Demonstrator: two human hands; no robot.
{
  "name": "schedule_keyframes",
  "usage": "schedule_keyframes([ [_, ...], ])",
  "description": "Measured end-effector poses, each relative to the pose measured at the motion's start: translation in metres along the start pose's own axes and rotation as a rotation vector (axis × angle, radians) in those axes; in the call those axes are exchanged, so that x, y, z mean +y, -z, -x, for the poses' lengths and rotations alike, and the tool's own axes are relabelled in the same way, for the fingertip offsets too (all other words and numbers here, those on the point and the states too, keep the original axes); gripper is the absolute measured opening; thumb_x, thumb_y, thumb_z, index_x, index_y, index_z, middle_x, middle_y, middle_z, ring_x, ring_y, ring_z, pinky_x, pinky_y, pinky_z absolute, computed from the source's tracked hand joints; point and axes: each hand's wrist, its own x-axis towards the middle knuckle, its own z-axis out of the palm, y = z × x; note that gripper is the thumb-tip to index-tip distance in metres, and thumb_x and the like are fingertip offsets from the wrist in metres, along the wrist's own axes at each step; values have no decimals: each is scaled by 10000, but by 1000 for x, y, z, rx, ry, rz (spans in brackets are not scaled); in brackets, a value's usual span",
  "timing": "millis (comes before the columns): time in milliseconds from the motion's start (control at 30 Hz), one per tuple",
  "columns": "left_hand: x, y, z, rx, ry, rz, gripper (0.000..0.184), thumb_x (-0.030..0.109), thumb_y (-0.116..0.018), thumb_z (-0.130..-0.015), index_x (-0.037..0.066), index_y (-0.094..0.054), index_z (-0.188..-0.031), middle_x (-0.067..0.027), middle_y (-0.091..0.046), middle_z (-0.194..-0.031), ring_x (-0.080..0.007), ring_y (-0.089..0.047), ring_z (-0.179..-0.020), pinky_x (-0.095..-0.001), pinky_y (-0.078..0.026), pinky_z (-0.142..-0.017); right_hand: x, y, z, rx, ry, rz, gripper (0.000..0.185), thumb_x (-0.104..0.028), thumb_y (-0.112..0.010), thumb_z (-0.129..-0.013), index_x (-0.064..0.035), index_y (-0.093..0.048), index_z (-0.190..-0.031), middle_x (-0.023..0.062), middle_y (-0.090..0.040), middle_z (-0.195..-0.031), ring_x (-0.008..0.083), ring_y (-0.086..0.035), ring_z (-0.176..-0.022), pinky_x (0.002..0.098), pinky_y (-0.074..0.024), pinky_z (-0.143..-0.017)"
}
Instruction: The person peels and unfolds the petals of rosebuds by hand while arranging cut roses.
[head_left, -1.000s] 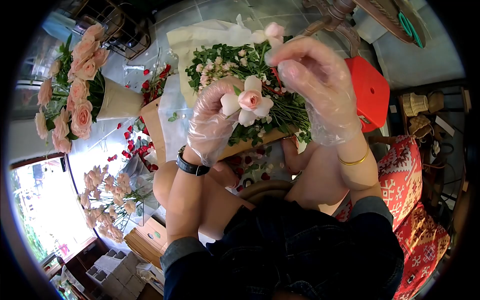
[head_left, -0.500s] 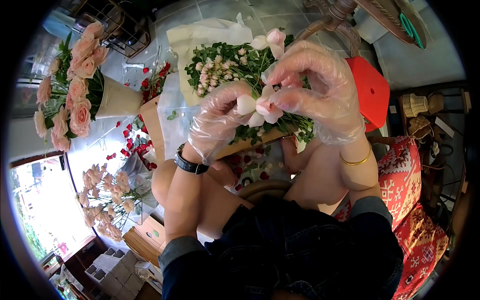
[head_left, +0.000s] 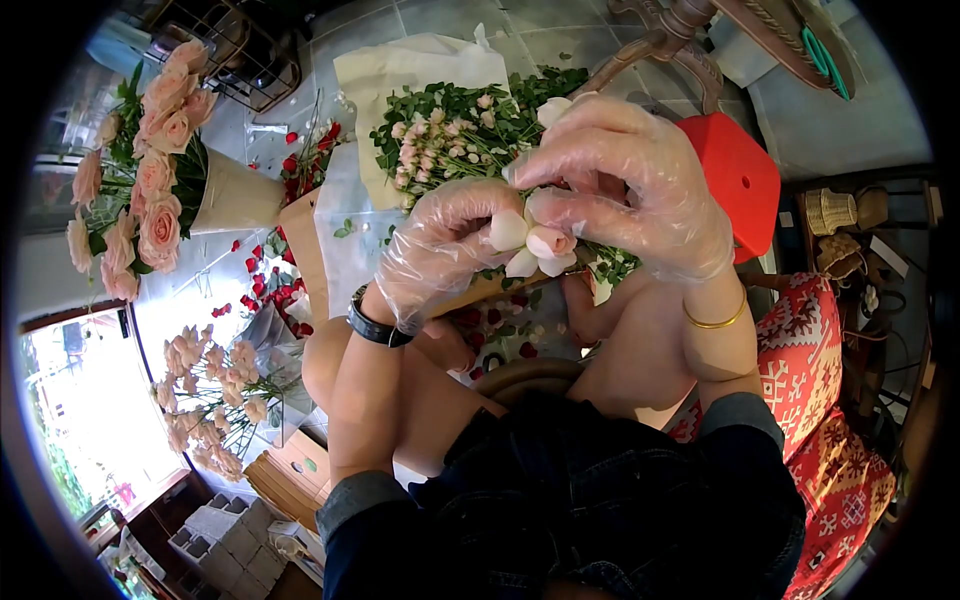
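While the left hand (head_left: 445,240) has a pale rose (head_left: 550,243) in its grip between the 2 hands, I cannot tell whether the right hand (head_left: 640,190), curled beside it, holds anything. Small roses (head_left: 425,162) lie beyond.

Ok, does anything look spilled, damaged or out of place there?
Yes: red petals lie scattered loose on the floor near the white bucket, looking like litter. The pink rose at the left hand looks lopsided, its pale outer petals splayed from its centre.
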Motion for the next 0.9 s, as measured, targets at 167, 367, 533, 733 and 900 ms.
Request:
schedule_keyframes([
  [167,0,4,-1,-52,-3,-11,252,269,-607,-843,24,-592,-785,-19,-542,-741,-100,-485,-690,-256,-405,-631,9,3,-1,-102,127,26,136,-106,-688,-698,-32,-618,-788,51,-590,-753,154,-530,-621,267,-424,-591],
  [367,1,5,-1,-71,36,-23,264,277,-605,-843,16,-592,-807,-20,-530,-740,-101,-480,-687,-251,-400,-627,13,0,2,-180,-1,-181,116,-113,-609,-796,-2,-582,-775,50,-571,-691,158,-544,-614,257,-422,-580],
  [533,-10,5,1,-50,-46,55,251,262,-611,-836,13,-585,-835,-18,-526,-758,-104,-476,-707,-251,-396,-629,8,-5,7,-199,-311,-623,204,-168,-549,-872,15,-578,-788,6,-552,-650,75,-508,-546,195,-378,-496],
  [733,-15,5,2,-34,-158,91,222,218,-644,-805,20,-594,-894,-40,-551,-850,-151,-521,-786,-268,-423,-699,-4,0,5,-178,-727,-763,215,-203,-522,-895,-6,-606,-887,-20,-530,-629,11,-378,-464,170,-279,-402],
  [900,-18,2,-1,113,-324,227,231,98,-704,-731,68,-615,-941,-82,-567,-1020,-188,-567,-896,-311,-499,-734,-4,-6,3,194,-361,-696,158,-145,-583,-856,-9,-598,-934,-4,-571,-751,29,-484,-615,164,-394,-539],
])
